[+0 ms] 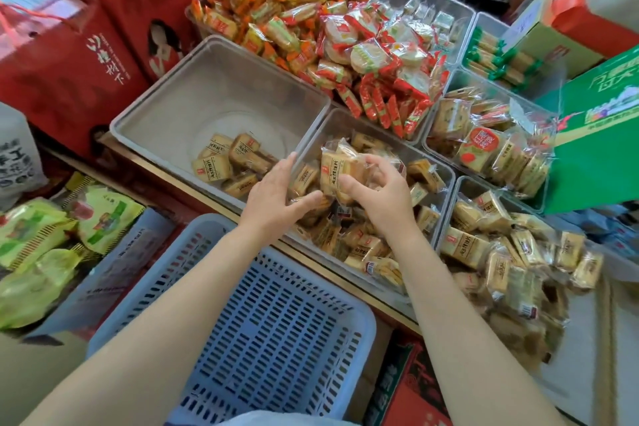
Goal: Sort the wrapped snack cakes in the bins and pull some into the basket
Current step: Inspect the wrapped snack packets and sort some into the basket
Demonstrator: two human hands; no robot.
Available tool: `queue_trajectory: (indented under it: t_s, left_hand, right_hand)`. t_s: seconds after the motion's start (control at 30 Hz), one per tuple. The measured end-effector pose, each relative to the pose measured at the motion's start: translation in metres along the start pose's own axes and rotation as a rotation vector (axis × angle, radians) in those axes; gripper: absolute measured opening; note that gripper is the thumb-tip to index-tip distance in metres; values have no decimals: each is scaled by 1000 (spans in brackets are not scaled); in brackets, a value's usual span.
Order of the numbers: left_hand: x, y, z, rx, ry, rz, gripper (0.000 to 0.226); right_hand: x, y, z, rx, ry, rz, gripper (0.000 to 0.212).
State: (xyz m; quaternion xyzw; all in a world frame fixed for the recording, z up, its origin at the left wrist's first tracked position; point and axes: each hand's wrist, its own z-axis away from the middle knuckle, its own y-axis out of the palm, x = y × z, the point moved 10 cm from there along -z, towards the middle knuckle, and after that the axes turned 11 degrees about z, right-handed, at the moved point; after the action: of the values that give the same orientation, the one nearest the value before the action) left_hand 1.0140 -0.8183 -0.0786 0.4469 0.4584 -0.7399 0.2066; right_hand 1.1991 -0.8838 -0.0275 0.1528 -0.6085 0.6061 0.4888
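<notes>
Landmark: the middle clear bin (446, 169), heaped with yellow-brown wrapped snack cakes (363, 245). Right hand (378, 190) is over this bin, thumb and curled fingers pinching a bunch of wrapped cakes (340, 162) lifted just above the heap. Left hand (276, 192) sits at the bin's left wall, fingers straight and together, thumb spread toward the heap and touching the cakes there; its grip holds nothing.

Left of the middle bin, touching it: a grey-looking clear bin (193, 79) with only a few of the same cakes (228, 162) in its near right corner. Right of the middle bin: another clear bin (461, 190) overflowing with the same cakes (501, 252), some spilled onto the table. Behind the middle bin: bins of red-and-white wrapped round cakes (377, 48) and orange packets (276, 17); behind-right, a bin of square pale cakes with red labels (484, 145).

In front of the middle bin, below the table edge: the blue slotted basket (276, 322), no cakes in it, both forearms crossing above it. Far left of the bin: red gift bags (69, 55) and green snack packs (41, 245). Far right: a green carton (598, 135).
</notes>
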Motion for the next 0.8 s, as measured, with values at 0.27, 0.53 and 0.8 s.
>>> queue_trajectory:
  t_s: [0.27, 0.53, 0.8]
  left_hand:
    - [-10, 18, 92, 23, -195, 710, 97]
    - [1, 11, 164, -4, -262, 1075, 73]
    - [16, 24, 210, 116, -334, 1111, 65]
  right_hand:
    - [-5, 45, 108, 159, 210, -626, 36]
    - [-13, 84, 187, 349, 223, -638, 28]
    - [-13, 79, 223, 442, 108, -441, 48]
